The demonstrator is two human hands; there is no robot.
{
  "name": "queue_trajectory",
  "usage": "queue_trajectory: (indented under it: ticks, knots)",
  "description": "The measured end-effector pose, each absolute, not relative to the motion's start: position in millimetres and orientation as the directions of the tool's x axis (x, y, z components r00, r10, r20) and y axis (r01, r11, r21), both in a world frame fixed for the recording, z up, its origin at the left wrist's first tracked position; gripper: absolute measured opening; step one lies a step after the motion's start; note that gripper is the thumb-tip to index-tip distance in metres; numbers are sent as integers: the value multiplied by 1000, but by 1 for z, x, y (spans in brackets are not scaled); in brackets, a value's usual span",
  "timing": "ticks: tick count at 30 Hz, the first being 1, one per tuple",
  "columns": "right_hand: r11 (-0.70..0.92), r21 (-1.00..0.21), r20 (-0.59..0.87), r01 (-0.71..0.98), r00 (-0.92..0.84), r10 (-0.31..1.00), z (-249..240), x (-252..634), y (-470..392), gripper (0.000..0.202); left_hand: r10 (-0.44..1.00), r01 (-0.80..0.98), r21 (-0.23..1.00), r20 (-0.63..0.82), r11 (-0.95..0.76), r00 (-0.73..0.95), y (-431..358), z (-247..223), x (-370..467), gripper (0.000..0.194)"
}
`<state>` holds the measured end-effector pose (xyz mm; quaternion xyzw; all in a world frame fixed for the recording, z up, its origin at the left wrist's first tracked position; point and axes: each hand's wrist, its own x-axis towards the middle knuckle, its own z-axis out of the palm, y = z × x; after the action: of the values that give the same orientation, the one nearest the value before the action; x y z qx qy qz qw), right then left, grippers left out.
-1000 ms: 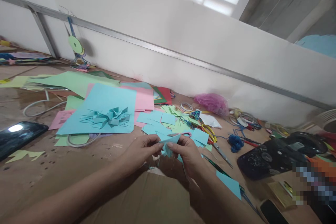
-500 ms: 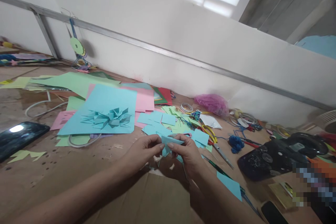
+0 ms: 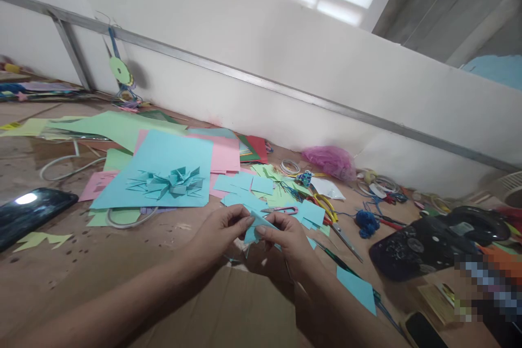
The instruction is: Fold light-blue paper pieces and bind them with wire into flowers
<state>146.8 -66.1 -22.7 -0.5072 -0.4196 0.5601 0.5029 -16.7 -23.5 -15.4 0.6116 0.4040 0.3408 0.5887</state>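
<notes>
Between my two hands is a small folded piece of light-blue paper [image 3: 252,234], tilted above the table. My left hand [image 3: 228,228] pinches its left side with thumb and fingers. On its right side my right hand [image 3: 286,234] is closed, thumb pressed on the fold. Just beyond my fingers lie pink-handled thread snips [image 3: 285,210] among loose blue paper squares [image 3: 262,185]. Several folded blue paper pieces [image 3: 171,182] are grouped on a large blue sheet [image 3: 175,147] to the left.
Yellow-handled scissors [image 3: 345,240] lie right of my hands, near a ball of blue yarn [image 3: 367,224] and a black device [image 3: 408,250]. A phone [image 3: 35,215] rests at the far left. Behind are a pink plastic bag [image 3: 330,162] and a white wall [image 3: 244,27].
The folded blue paper has been turned in my fingers, from lying nearly level to slanting down toward the right. Both hands have shifted slightly, and the thread snips show more fully.
</notes>
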Motion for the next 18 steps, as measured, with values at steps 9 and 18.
queue_trajectory:
  ticks: [9,18]
  knots:
    - [-79,-995,-79,-55,4,997,-24,148,-66,20,876,136,991,-64,-2,477,-26,-18,-17,28]
    - [-51,-999,-51,13,-32,998,-23,151,-64,21,868,168,985,-63,-24,493,-25,-21,-17,30]
